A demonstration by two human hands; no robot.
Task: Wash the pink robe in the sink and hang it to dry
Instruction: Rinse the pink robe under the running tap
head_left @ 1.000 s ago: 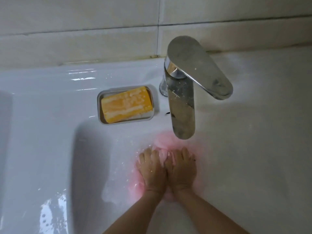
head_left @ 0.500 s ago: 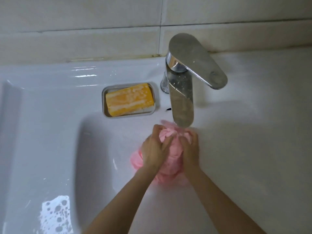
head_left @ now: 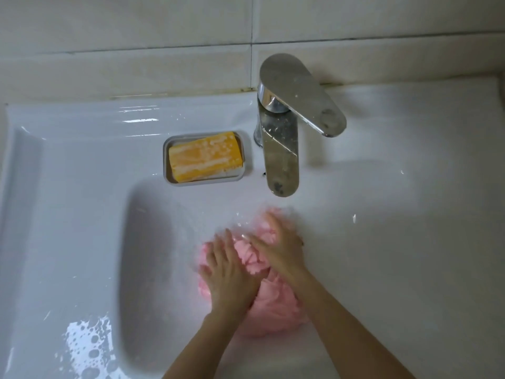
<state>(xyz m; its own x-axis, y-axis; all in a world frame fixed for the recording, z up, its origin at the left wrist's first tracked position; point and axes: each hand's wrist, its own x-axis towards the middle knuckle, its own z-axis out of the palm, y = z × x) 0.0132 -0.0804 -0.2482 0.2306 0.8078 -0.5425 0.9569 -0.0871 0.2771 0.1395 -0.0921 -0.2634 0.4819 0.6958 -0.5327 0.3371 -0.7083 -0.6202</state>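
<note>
The pink robe [head_left: 269,307] lies bunched up and wet in the basin of the white sink [head_left: 82,214], just below the tap spout. My left hand [head_left: 229,272] presses flat on its left side with the fingers spread. My right hand [head_left: 281,247] lies across its upper part, fingers stretched toward the left. Both palms rest on the cloth; neither hand closes around it. Part of the robe is hidden under my hands and forearms.
A chrome tap [head_left: 281,149] with a lever handle stands at the back of the sink. To its left a grey soap dish [head_left: 203,181] holds a yellow soap bar [head_left: 205,157]. Soap suds [head_left: 87,348] sit on the sink's front left rim. Tiled wall behind.
My hands gripped the bunched robe up near the spout half a second ago. They now lie flat on it, lower in the basin, and the cloth has spread out.
</note>
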